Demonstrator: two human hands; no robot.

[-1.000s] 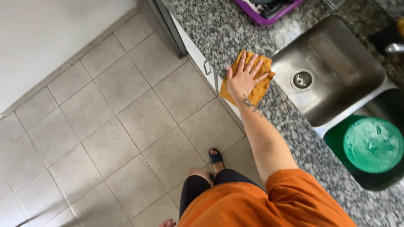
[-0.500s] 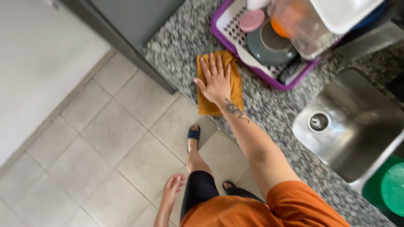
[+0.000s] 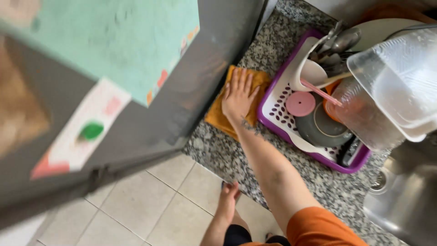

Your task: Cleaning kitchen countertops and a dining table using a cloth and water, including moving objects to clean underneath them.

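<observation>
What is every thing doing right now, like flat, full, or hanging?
right hand: flat on the cloth, fingers spread
orange cloth: spread on the counter
left hand: hanging down, holding nothing
purple dish rack: full of dishes
clear container: upside down on the rack
sink: looks empty

Grey fridge (image 3: 136, 132) with paper stickers on left, beige tile floor (image 3: 150, 209) below, speckled granite tabletop (image 3: 218, 146), steel sink (image 3: 405, 200) at right. Daylight.

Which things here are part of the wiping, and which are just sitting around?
In use:
right hand, pressed flat on the cloth
orange cloth
granite counter

Lying about:
purple dish rack
pink lid
clear plastic container
sink
left hand, hanging free
</observation>
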